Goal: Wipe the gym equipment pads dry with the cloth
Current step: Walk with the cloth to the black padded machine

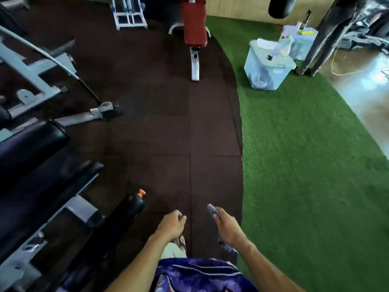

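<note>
My right hand (226, 227) is closed around a grey cloth (213, 210); one end pokes out past the fingers and the other hangs below the wrist. My left hand (171, 225) is a loose fist with nothing in it. Both hang low over the dark rubber floor (168, 144). Black equipment pads (31, 148) lie at the left on a grey metal frame, well left of both hands. A red padded bench (194, 22) stands far ahead at the top centre.
A black roller pad with an orange end cap (134, 205) sticks out just left of my left hand. Green turf (305, 154) covers the right side. A pale plastic bin (265, 66) with bottles sits on the turf, beside dark posts (324, 39).
</note>
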